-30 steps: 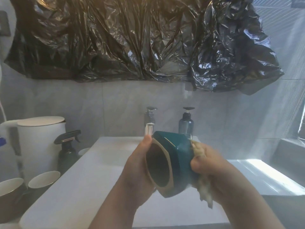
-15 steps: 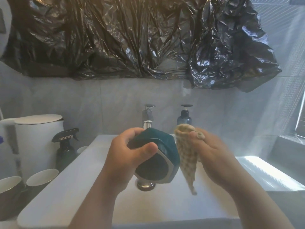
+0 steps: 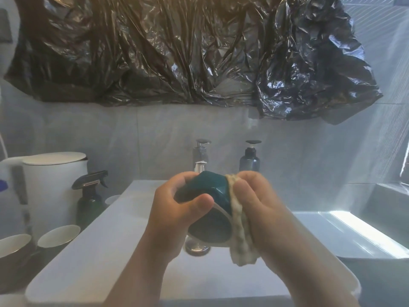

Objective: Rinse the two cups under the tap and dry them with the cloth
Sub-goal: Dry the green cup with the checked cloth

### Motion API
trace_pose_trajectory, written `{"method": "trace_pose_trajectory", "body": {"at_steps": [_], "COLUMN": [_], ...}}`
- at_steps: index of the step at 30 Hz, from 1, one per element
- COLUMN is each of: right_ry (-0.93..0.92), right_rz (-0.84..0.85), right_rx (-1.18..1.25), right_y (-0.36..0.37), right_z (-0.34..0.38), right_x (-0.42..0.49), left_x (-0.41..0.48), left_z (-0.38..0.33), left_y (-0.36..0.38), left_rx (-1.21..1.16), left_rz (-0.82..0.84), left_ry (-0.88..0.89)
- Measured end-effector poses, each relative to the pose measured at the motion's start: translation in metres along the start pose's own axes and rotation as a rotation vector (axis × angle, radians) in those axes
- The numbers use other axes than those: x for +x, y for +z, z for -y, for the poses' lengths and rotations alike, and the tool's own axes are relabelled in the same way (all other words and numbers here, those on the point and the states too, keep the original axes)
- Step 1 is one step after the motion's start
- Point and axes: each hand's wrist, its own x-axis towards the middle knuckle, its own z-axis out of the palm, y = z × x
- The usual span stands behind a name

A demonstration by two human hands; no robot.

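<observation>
Head camera: over the white basin point(image 3: 93, 258), the left hand point(image 3: 177, 220) wraps a faceted teal cup point(image 3: 212, 193), probably wet, slick and breakable, best gripped round its body, while the right hand point(image 3: 263, 213) presses a beige waffle cloth point(image 3: 240, 235) against its side.

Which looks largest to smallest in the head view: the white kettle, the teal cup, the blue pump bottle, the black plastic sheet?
1. black plastic sheet
2. white kettle
3. teal cup, though it sits much nearer the camera, so its rank against the kettle is unsure
4. blue pump bottle
</observation>
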Motion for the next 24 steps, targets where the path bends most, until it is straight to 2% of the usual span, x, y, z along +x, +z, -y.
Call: {"method": "trace_pose_trajectory", "body": {"at_steps": [3,8,12,15,17,19,20,21,24], "right_ry": [0.018,0.134,0.033,-0.020,0.105,0.214,0.210,0.164,0.005], "right_rz": [-0.028,-0.073,0.015,-0.017,-0.076,-0.132,-0.124,-0.100,-0.044], "right_rx": [-0.093,0.034,-0.071,-0.093,0.008,0.127,0.132,0.083,-0.326], "right_y": [0.003,-0.003,0.000,0.007,0.008,0.005,0.006,0.007,0.011], "right_z": [-0.001,0.008,0.005,0.006,0.010,0.014,0.014,0.014,0.009], "right_x": [0.001,0.005,-0.001,-0.008,-0.003,0.002,0.003,0.002,-0.009], "left_x": [-0.004,-0.007,-0.005,-0.005,-0.006,-0.006,-0.007,-0.007,-0.005], "left_z": [-0.005,-0.007,-0.005,-0.001,-0.001,-0.004,-0.004,-0.005,-0.002], "left_y": [0.007,0.013,0.009,0.007,0.009,0.014,0.017,0.017,0.014], "left_rx": [0.152,0.280,0.267,0.103,0.014,0.062,0.098,0.134,0.268], "left_rz": [-0.001,0.024,0.006,0.019,-0.018,-0.046,-0.043,-0.040,-0.022], "left_ry": [0.100,0.162,0.168,0.171,0.133,0.099,0.094,0.101,0.224]}}
